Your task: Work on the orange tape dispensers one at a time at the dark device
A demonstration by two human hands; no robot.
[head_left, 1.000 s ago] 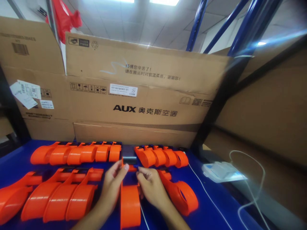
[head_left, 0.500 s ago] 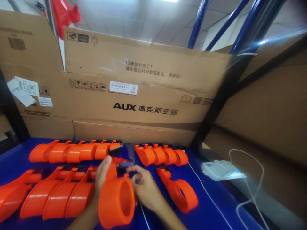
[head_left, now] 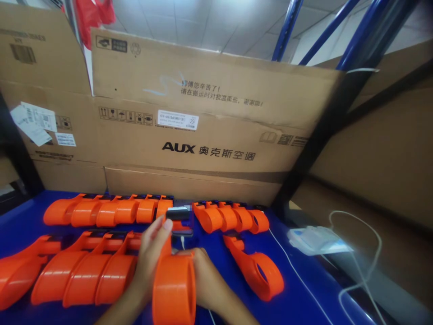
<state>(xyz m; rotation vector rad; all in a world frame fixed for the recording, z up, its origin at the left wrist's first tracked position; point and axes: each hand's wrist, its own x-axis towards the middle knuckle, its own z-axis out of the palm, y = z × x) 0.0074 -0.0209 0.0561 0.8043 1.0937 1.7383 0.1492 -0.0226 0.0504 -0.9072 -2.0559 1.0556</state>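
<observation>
In the middle of the head view an orange tape dispenser [head_left: 174, 289] is held up, its round hub toward me and its black, toothed cutter end [head_left: 178, 213] pointing away. My left hand [head_left: 154, 243] is closed on the narrow part behind the cutter, thumb on top. My right hand [head_left: 204, 275] is against the right side of the dispenser; its fingers are hidden behind the orange plastic. Just beyond, a dark phone [head_left: 188, 228] lies with a white cable plugged in, partly covered by the dispenser.
Several more orange dispensers stand in a back-left row [head_left: 108, 212], a front-left row [head_left: 83, 275] and a back-right row [head_left: 230, 218]. A single dispenser [head_left: 257, 271] lies at right. Cardboard [head_left: 209, 135] walls the blue surface [head_left: 294, 293]. A white-blue package [head_left: 318, 239] and cables lie right.
The dispenser has turned, so its cutter shows more plainly and its hub opening faces less toward me. My right hand has gone from a visible pinch to behind the dispenser.
</observation>
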